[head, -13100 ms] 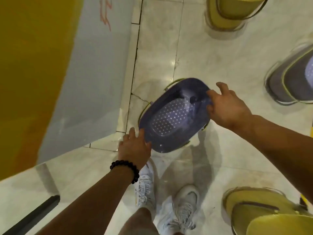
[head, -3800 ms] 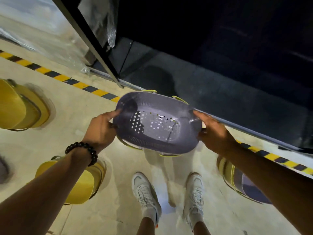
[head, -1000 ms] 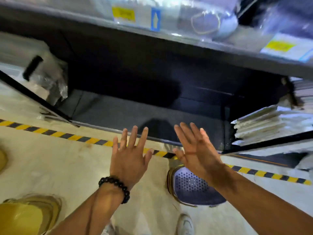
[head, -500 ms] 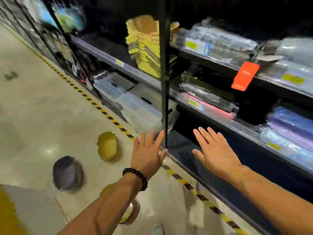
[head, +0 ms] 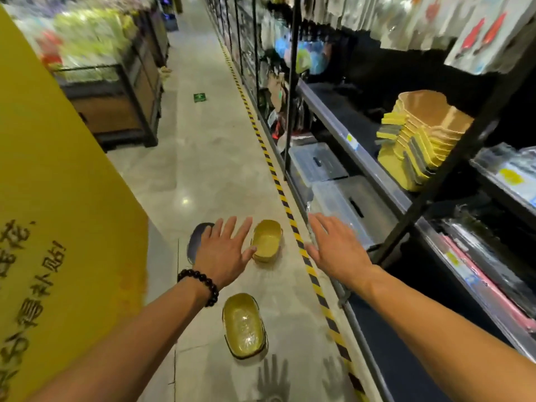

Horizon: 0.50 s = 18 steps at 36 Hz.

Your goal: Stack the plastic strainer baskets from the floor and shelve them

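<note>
We hold our left hand [head: 223,253] and right hand [head: 338,248] out over the floor [head: 220,169], fingers spread, grasping nothing. One yellow basket [head: 266,240] lies just beyond the left fingertips, a second yellow basket [head: 243,326] nearer us below that wrist, and a grey basket [head: 195,239] partly behind the left hand. A stack of yellow baskets [head: 420,140] sits on the shelf [head: 359,158] to the right.

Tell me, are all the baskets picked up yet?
Not yet. A stack of yellow baskets already sits on the shelf. Right now the left hand and right hand are both open and hold nothing. Left on the floor: a near yellow basket, a farther yellow basket and a grey basket partly behind the left hand.
</note>
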### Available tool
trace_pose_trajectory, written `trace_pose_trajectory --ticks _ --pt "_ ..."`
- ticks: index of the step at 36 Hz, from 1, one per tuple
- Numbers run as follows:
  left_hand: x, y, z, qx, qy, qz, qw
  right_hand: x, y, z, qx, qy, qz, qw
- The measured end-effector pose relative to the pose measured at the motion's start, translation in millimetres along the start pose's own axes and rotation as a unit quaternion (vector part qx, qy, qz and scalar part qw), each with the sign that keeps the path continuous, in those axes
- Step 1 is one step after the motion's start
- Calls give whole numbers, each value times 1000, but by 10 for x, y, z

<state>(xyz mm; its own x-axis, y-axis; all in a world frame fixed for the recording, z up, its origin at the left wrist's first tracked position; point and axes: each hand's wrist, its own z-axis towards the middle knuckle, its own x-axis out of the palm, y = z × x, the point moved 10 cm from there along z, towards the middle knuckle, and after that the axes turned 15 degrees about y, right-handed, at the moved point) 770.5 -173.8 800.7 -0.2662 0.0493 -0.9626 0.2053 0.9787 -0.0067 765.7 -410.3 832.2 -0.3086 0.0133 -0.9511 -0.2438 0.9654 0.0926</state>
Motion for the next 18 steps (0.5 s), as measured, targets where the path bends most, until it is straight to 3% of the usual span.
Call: trace_pose_trajectory --ticks 11,18 --pt "487 467 -1025 -137 11 -37 990 310 472 -71 -100 25 -1 995" --pt "738 578 -1282 -160 49 -55 984 567 716 24 -127 55 -14 990"
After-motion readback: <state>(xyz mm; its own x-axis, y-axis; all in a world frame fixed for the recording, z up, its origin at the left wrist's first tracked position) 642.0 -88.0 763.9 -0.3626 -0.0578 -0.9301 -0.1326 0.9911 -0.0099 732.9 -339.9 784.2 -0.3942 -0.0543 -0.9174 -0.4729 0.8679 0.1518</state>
